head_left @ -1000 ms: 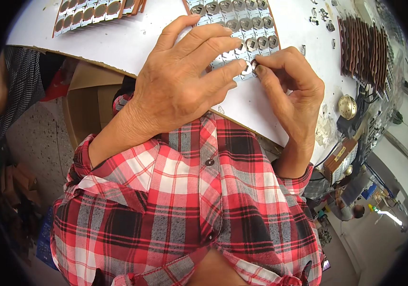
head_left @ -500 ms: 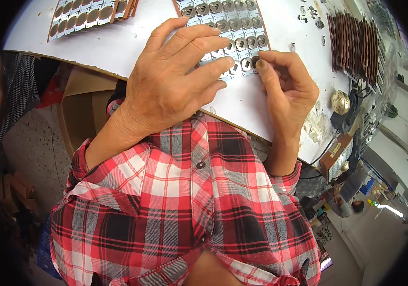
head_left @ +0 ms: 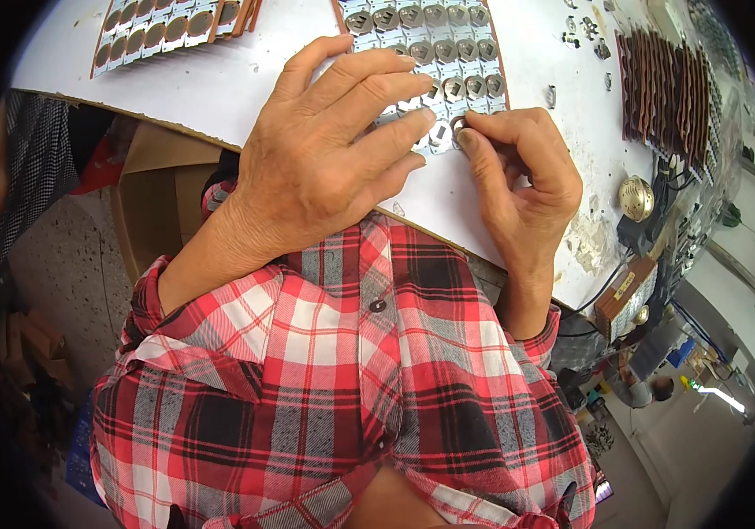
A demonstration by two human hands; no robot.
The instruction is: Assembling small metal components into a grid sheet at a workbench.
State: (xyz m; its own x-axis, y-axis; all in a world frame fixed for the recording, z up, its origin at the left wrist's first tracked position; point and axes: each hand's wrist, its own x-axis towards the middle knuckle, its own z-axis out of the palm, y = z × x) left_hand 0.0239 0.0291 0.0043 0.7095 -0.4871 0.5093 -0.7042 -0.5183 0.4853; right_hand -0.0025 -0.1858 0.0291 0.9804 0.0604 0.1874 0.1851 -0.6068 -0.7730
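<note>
disc [head_left: 458,123] held at board's [head_left: 430,33] corner
it is finger-pinched in the right hand [head_left: 527,167]; the board is seemingly steadied by the left hand [head_left: 324,159], fingers loosely spread.

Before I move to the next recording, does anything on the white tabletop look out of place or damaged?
Small silvery metal pieces lie loosely scattered left of the stacked brown-edged boards, unlike that neat row. Right of the right hand, the white tabletop has a blotchy greyish patch, possibly worn or stained.
</note>
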